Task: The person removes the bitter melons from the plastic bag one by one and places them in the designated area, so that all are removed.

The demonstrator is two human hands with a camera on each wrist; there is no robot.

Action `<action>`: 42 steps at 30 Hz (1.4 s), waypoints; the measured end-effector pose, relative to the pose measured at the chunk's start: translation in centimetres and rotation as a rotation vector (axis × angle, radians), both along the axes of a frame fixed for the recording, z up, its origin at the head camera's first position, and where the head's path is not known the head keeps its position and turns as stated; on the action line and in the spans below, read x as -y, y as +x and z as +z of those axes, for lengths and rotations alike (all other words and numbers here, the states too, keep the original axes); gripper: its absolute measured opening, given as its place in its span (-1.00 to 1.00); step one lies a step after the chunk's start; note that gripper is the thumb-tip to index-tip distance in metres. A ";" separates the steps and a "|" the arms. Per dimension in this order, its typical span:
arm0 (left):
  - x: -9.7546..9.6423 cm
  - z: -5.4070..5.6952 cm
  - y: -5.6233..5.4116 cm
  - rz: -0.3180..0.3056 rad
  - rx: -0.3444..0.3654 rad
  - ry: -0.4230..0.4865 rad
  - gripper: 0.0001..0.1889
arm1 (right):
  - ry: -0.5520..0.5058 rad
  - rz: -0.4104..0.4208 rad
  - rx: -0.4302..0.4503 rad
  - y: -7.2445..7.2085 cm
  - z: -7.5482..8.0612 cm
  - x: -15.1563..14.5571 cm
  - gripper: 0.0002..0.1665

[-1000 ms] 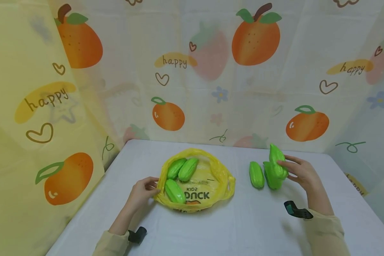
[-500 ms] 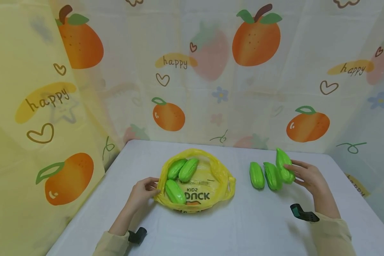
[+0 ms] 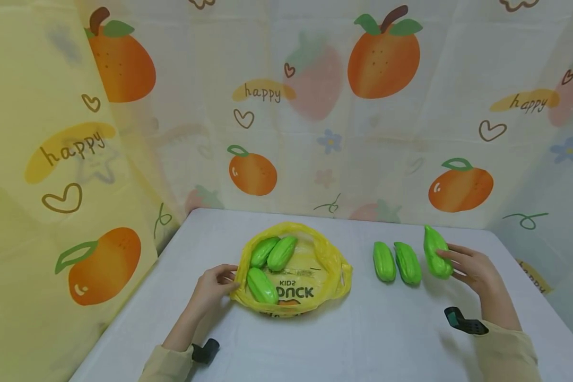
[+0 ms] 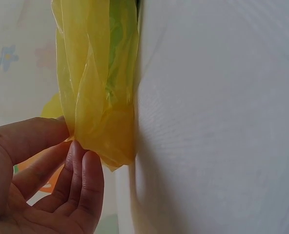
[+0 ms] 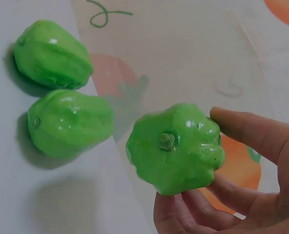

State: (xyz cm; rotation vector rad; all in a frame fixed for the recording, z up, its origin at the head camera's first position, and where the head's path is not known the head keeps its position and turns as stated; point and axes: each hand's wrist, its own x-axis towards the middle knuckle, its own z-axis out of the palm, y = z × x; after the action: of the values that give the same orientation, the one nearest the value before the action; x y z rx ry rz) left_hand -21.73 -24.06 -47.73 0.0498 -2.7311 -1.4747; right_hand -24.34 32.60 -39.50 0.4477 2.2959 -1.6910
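Note:
A yellow plastic bag [image 3: 315, 303] lies with its mouth spread wide on the table, dark lettering showing inside. Several glossy green ridged gourds are in it, such as this green gourd [image 3: 262, 286]. My left hand [image 3: 213, 286] pinches the bag's left rim between thumb and fingers; the left wrist view shows the folded yellow plastic [image 4: 93, 97] from the side. At the right, my right hand [image 3: 472, 268] grips a single green ridged gourd [image 3: 436, 252], its stem end [image 5: 167, 141] facing the right wrist camera. That gourd is held above the table, apart from the others.
Two more green gourds, the left one [image 3: 384, 261] and the right one [image 3: 408, 263], lie side by side between the bag and my right hand. A white table [image 3: 344, 345] carries everything. Fruit-printed cloth [image 3: 315, 159] hangs behind and at the sides.
My right hand has carried its gourd rightward, from over the right lying gourd to a spot beside it. The left hand and the bag have stayed in place.

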 end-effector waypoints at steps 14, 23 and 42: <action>0.0 0.1 0.1 0.001 -0.004 -0.010 -0.62 | -0.079 -0.096 0.068 -0.4 -1.6 -1.8 0.15; 0.1 -0.1 0.0 -0.001 -0.003 -0.008 -0.62 | -0.074 -0.125 0.105 -0.9 -2.8 -2.5 0.28; 0.0 0.4 0.3 0.009 -0.010 -0.026 -0.63 | -0.069 -0.138 0.140 -2.6 -4.7 -2.4 0.10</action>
State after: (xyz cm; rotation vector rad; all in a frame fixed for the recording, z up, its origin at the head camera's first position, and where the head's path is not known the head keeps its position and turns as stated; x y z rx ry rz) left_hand -21.47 -24.11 -47.31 0.0538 -2.7381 -1.4335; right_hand -26.90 35.02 -44.18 0.7004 2.1442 -1.7355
